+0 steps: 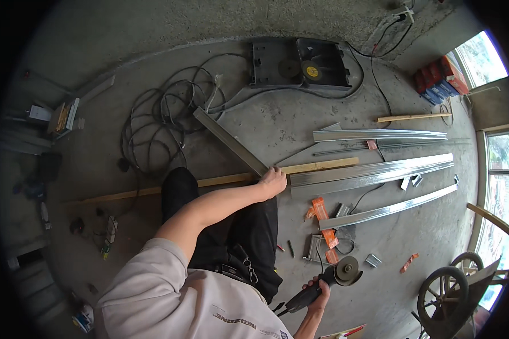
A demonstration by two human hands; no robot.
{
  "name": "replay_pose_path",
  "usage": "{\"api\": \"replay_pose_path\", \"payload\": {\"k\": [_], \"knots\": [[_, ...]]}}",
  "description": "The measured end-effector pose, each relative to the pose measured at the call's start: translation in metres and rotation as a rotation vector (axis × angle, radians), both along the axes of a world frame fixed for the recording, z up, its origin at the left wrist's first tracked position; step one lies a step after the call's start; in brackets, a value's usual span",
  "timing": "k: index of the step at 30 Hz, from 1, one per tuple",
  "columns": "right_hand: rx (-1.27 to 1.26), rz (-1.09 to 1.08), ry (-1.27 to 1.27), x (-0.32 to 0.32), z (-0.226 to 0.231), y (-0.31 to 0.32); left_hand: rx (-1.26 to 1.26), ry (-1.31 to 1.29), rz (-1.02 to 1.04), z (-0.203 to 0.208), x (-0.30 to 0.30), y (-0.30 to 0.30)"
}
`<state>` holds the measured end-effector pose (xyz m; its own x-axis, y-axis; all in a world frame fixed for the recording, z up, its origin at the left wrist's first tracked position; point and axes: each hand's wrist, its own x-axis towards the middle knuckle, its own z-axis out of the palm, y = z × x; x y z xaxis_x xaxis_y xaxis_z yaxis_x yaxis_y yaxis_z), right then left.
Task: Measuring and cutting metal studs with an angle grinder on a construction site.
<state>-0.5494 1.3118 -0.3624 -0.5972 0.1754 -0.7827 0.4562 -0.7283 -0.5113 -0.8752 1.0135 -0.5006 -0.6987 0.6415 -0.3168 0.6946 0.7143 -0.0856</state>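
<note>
Right hand (316, 295): at about 5 o'clock in the view, grip clamped around the dark body of an angle grinder (322, 283), held low beside the person's leg.
Angle grinder: its round disc points toward 2 o'clock, just above the concrete floor (254, 127); a black cord runs up from it toward 12 o'clock.
Left hand (272, 181): near the centre, arm stretched out, fingers curled down onto the near end of a grey metal channel (229, 141); whether the grip is fully shut around it, I cannot tell.
Metal channel: slants from the hand up toward 11 o'clock, lying across a long wooden batten (220, 181).
Long metal profiles (373, 172): just right of the left hand, running toward 3 o'clock, with more lengths above and below.
Orange scraps (320, 209): on the floor between the hands.
Coiled cables (164, 127): at 10 o'clock.
Open tool case (300, 62): at 12 o'clock.
Wheelbarrow (452, 288): at 4 o'clock.
</note>
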Motion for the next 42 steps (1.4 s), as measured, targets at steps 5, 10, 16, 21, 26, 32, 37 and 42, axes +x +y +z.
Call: {"api": "replay_pose_path", "payload": {"k": [5, 10, 16, 21, 26, 32, 37, 42], "knots": [[0.075, 0.066, -0.111, 0.001, 0.005, -0.012, -0.086, -0.353, 0.007, -0.05, -0.057, -0.037], [0.119, 0.006, -0.214, 0.021, 0.002, -0.027, -0.024, -0.429, -0.01, -0.054, -0.063, -0.027], [0.157, 0.062, -0.175, 0.015, 0.006, -0.04, 0.144, -0.168, -0.164, -0.05, -0.045, -0.055], [0.288, 0.169, -0.136, 0.002, 0.028, -0.036, 0.739, -0.462, -0.298, 0.002, -0.02, -0.045], [0.493, 0.366, -0.094, -0.011, 0.05, -0.012, 0.554, -0.582, -0.183, 0.059, 0.04, -0.013], [0.959, 0.651, -0.038, 0.006, 0.073, 0.024, 0.546, -0.338, -0.204, 0.063, 0.065, -0.026], [1.306, 0.825, 0.028, -0.004, 0.101, 0.006, 0.667, -0.298, -0.239, 0.047, 0.075, -0.039], [1.496, 0.981, -0.082, -0.017, 0.114, -0.011, 0.64, -0.409, -0.115, 0.039, 0.113, -0.003]]}}
